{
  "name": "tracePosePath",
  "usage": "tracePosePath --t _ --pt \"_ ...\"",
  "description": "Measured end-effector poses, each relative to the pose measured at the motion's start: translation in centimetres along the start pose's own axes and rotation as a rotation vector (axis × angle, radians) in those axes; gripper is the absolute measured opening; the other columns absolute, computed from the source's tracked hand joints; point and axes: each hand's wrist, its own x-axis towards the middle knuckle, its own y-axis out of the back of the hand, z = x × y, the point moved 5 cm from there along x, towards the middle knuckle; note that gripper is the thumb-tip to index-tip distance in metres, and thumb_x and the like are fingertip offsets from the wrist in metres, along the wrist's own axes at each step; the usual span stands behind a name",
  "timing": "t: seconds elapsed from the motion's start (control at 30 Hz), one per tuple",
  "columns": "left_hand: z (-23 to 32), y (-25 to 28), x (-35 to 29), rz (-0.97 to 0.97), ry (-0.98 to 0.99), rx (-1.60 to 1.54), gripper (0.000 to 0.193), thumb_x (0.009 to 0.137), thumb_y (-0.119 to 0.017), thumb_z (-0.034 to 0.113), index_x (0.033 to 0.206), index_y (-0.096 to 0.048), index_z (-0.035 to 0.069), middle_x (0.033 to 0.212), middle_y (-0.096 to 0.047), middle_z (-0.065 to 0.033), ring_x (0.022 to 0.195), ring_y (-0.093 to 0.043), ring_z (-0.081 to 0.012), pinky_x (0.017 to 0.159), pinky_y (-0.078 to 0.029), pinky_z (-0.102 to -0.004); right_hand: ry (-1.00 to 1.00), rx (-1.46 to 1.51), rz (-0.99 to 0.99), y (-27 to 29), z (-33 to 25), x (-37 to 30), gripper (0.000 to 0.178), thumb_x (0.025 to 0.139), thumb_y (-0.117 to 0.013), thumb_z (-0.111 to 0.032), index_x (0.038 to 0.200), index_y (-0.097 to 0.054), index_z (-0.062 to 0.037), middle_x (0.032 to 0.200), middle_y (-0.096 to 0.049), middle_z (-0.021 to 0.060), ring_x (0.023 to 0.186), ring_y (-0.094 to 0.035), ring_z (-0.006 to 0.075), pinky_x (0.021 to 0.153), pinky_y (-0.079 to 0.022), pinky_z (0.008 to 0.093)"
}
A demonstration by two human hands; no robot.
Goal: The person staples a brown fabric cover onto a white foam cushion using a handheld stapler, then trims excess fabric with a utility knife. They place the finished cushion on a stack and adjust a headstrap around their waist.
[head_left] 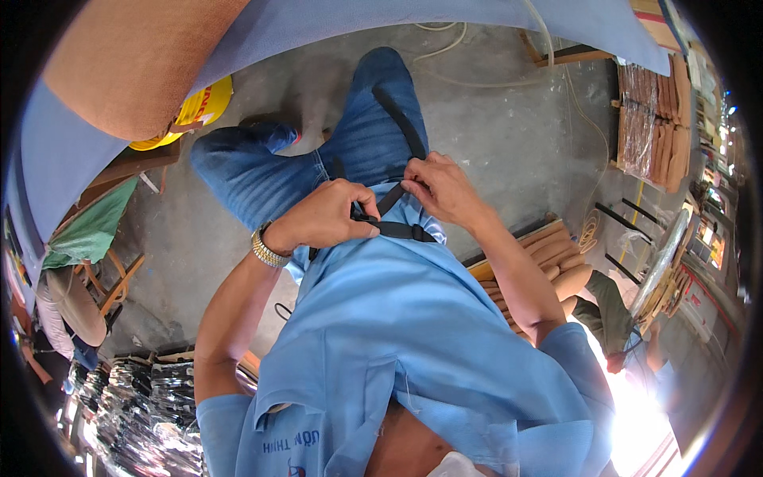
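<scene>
My left hand (330, 215), with a metal-banded watch (269, 248) on its wrist, is at my waist. Its thumb and fingers pinch a black buckle on a black strap (404, 230) that runs across the front of my light blue shirt (373, 302). Slightly higher in the view, my right hand (445, 189) grips a second black strap (390, 200), which slants down toward the buckle. Another black strap (397, 119) lies over the leg of my blue jeans (369, 87). My fingers partly hide the buckle.
A brown and blue padded surface (143, 63) looms at upper left, with a yellow round object (208, 103) beneath it. Stacked brown pieces (656, 119) stand at right, near loose hoses (584, 111) on the grey floor (509, 119). Another person (608, 310) is at lower right.
</scene>
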Motion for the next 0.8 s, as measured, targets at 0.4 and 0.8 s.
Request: tracePosePath --t 0.4,0.8 --pt "2.1 -0.8 -0.7 0.051 -0.331 0.028 0.013 0.081 -0.079 0.003 0.089 -0.068 0.000 0.122 -0.073 -0.0114 0.094 -0.073 -0.0257 0.083 -0.057 -0.0357 -0.044 0.153 0.021 -3.1 1.2 -1.4 0.013 0.093 -0.075 -0.016 0.090 -0.066 -0.0074 0.079 -0.066 0.0081 0.079 -0.059 0.0281 0.068 -0.049 0.0413" --pt "1.6 0.0 -0.5 0.100 -0.017 0.004 0.018 0.089 -0.080 0.015 0.101 -0.073 0.004 0.098 -0.077 -0.0091 0.086 -0.071 -0.0166 0.075 -0.053 -0.0300 0.020 0.063 0.254 2.3 1.6 0.5 0.018 0.095 -0.073 -0.024 0.094 -0.064 -0.0080 0.079 -0.066 0.0106 0.079 -0.060 0.0337 0.070 -0.049 0.0431"
